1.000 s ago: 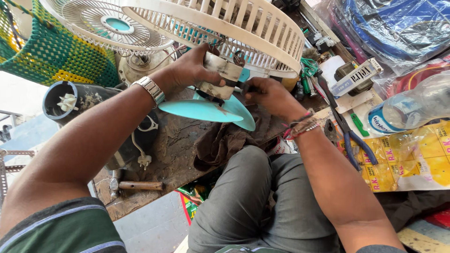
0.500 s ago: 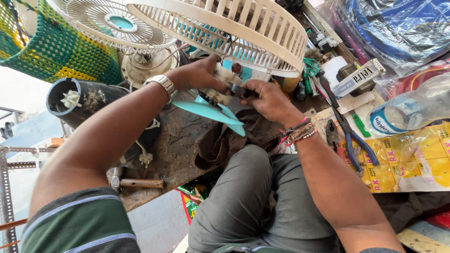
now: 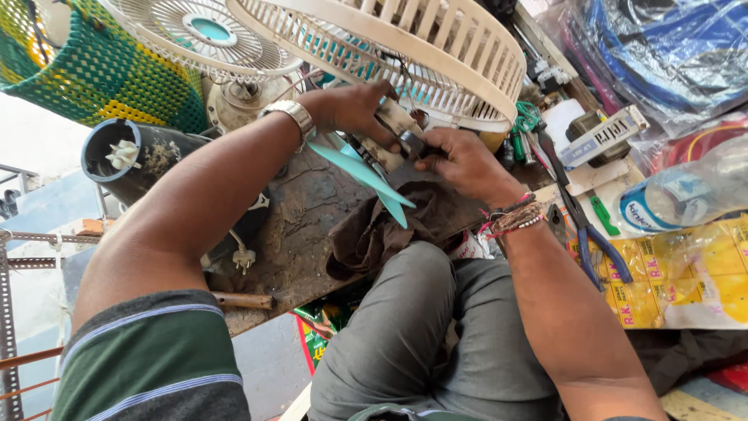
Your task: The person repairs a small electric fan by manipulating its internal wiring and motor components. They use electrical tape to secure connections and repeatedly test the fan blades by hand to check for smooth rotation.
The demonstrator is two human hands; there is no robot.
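- Head view is looking down past grey trouser knees to a crumpled brown rag point(image 3: 366, 234) lying on the scuffed wooden bench point(image 3: 296, 226).
- Just beyond, the right hand point(image 3: 460, 160) is pinching its fingers together on the small fan motor point(image 3: 401, 136).
- The left hand point(image 3: 351, 109) is gripping that motor's pale casing, above smooth turquoise blades point(image 3: 366, 173).
- Farthest, a slatted cream fan guard point(image 3: 436, 47) is arching overhead.
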